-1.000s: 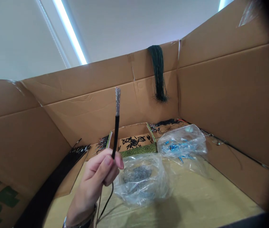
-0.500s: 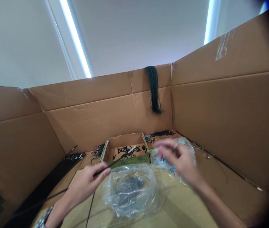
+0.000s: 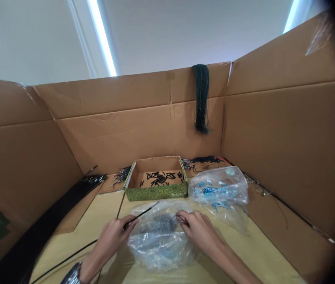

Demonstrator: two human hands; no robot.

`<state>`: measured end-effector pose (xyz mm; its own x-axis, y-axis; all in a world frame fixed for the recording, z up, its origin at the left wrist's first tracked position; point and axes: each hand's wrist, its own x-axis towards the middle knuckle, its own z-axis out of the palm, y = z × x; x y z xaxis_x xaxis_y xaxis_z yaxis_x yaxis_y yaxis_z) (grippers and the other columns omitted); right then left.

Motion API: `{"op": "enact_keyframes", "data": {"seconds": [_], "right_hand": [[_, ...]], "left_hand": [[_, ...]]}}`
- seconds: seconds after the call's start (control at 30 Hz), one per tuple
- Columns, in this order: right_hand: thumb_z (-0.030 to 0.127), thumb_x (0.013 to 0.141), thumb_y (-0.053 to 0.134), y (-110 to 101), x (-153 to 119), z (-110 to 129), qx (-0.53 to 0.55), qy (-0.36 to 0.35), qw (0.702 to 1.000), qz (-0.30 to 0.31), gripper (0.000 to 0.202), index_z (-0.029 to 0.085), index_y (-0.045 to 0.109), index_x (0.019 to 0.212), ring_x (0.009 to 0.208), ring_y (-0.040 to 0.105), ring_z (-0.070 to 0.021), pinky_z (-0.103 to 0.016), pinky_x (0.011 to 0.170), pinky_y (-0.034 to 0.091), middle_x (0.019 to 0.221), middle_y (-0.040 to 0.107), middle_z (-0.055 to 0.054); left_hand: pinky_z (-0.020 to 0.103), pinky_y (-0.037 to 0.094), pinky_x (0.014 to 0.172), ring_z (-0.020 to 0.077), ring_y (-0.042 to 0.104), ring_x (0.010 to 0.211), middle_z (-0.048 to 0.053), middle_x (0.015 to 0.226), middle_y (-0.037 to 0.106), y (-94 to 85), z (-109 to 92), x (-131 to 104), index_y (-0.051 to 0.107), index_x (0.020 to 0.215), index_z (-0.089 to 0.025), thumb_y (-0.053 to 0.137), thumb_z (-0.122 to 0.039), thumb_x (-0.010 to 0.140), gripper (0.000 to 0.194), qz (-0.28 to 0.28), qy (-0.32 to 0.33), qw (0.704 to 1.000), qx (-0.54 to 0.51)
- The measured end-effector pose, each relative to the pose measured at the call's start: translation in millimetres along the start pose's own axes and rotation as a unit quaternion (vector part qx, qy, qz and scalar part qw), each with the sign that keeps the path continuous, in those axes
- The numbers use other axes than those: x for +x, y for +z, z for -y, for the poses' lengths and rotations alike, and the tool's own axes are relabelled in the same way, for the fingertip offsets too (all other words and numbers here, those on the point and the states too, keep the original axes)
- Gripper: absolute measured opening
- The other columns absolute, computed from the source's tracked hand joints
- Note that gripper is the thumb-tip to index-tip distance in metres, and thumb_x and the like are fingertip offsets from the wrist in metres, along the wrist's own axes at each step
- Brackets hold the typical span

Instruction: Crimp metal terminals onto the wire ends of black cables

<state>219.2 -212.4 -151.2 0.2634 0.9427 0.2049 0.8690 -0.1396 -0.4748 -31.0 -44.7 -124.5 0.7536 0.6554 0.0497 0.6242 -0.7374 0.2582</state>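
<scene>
The cable (image 3: 145, 212) is black, long and thin. One end slants up over the bag (image 3: 161, 248), and the rest runs down toward the near left corner of the table (image 3: 108, 205). The bag is clear and crinkly, lying around the table's middle, with a dark gray clump (image 3: 164, 223) inside.

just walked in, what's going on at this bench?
The left hand holds a thin black cable, its end over a clear plastic bag with dark grey contents. The right hand is pinched at that bag's right side; its grip is unclear. Behind sits an open green-patterned cardboard box with short black pieces, beside a clear bag of blue pieces.
</scene>
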Motion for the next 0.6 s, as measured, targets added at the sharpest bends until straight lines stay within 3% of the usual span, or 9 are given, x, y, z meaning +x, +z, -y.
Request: {"op": "enact_keyframes", "data": {"seconds": [0.07, 0.17, 0.23, 0.33, 0.4, 0.47, 0.53, 0.6], "right_hand": [[0.012, 0.086, 0.054, -0.2, 5.3, 0.8, -0.028, 0.003, 0.999, 0.017, 0.034, 0.022, 0.074, 0.111, 0.088, 0.069, -0.0341, -0.043, 0.075, 0.050, 0.092, 0.072, -0.014], [0.016, 0.084, 0.060, -3.0, 8.0, -1.9, -0.052, -0.012, 0.997, 0.047, 0.048, 0.023, 0.066, 0.131, 0.092, 0.068, -0.0382, -0.048, 0.078, 0.049, 0.097, 0.071, -0.018], [0.022, 0.083, 0.065, -8.2, 7.6, -4.6, -0.066, -0.029, 0.994, 0.082, 0.065, 0.022, 0.051, 0.146, 0.096, 0.066, -0.0402, -0.051, 0.081, 0.049, 0.101, 0.070, -0.020], [0.028, 0.081, 0.071, -22.4, 5.6, -2.8, -0.087, -0.046, 0.983, 0.155, 0.090, 0.018, 0.026, 0.158, 0.104, 0.062, -0.0410, -0.053, 0.088, 0.047, 0.106, 0.068, -0.019], [0.029, 0.078, 0.074, -35.0, 4.7, 4.5, -0.096, -0.048, 0.973, 0.205, 0.100, 0.017, 0.017, 0.160, 0.110, 0.059, -0.0408, -0.053, 0.093, 0.045, 0.113, 0.067, -0.018], [0.029, 0.075, 0.079, -47.6, 5.1, 14.2, -0.109, -0.045, 0.961, 0.249, 0.109, 0.017, 0.011, 0.160, 0.116, 0.056, -0.0411, -0.052, 0.099, 0.042, 0.127, 0.062, -0.020], [0.027, 0.072, 0.082, -58.3, 7.0, 22.4, -0.124, -0.039, 0.951, 0.280, 0.116, 0.017, 0.008, 0.160, 0.124, 0.051, -0.0420, -0.052, 0.105, 0.039, 0.145, 0.048, -0.023], [0.028, 0.070, 0.084, -65.6, 9.7, 26.9, -0.136, -0.029, 0.946, 0.292, 0.120, 0.018, 0.005, 0.159, 0.133, 0.044, -0.0433, -0.054, 0.109, 0.035, 0.155, 0.033, -0.025]], "left_hand": [[0.031, 0.043, 0.062, 0.0267, 0.070, 0.073, 0.006, 0.077, 0.073, -4.0, -0.7, 5.4, 0.072, 0.105, -0.023, 0.040, -0.052, 0.100, 0.043, 0.019, 0.001, 1.000, 0.016], [0.032, 0.043, 0.065, 0.0298, 0.070, 0.076, 0.006, 0.079, 0.073, -9.3, 0.7, 7.3, 0.073, 0.111, -0.027, 0.061, -0.058, 0.086, 0.041, 0.057, 0.015, 0.998, 0.039], [0.035, 0.044, 0.067, 0.0332, 0.070, 0.079, 0.007, 0.080, 0.073, -13.3, 2.0, 5.1, 0.068, 0.125, -0.029, 0.071, -0.058, 0.076, 0.057, 0.079, 0.023, 0.995, 0.052], [0.039, 0.047, 0.071, 0.0358, 0.069, 0.082, 0.010, 0.085, 0.073, -20.1, 2.3, -0.8, 0.041, 0.152, -0.024, 0.073, -0.063, 0.070, 0.096, 0.100, 0.049, 0.989, 0.094], [0.041, 0.048, 0.075, 0.0356, 0.069, 0.085, 0.011, 0.093, 0.073, -24.9, 0.9, -4.8, 0.027, 0.158, -0.023, 0.070, -0.067, 0.072, 0.106, 0.110, 0.073, 0.984, 0.120], [0.043, 0.049, 0.079, 0.0359, 0.069, 0.090, 0.013, 0.102, 0.072, -29.7, -1.5, -7.9, 0.023, 0.159, -0.024, 0.070, -0.069, 0.070, 0.110, 0.131, 0.091, 0.980, 0.120], [0.046, 0.050, 0.083, 0.0381, 0.067, 0.098, 0.019, 0.121, 0.067, -34.3, -4.4, -9.7, 0.024, 0.158, -0.023, 0.074, -0.069, 0.064, 0.116, 0.153, 0.102, 0.977, 0.106], [0.050, 0.048, 0.091, 0.0423, 0.063, 0.110, 0.023, 0.142, 0.052, -38.6, -7.3, -10.5, 0.025, 0.158, -0.021, 0.078, -0.067, 0.059, 0.121, 0.171, 0.095, 0.975, 0.105]]}}
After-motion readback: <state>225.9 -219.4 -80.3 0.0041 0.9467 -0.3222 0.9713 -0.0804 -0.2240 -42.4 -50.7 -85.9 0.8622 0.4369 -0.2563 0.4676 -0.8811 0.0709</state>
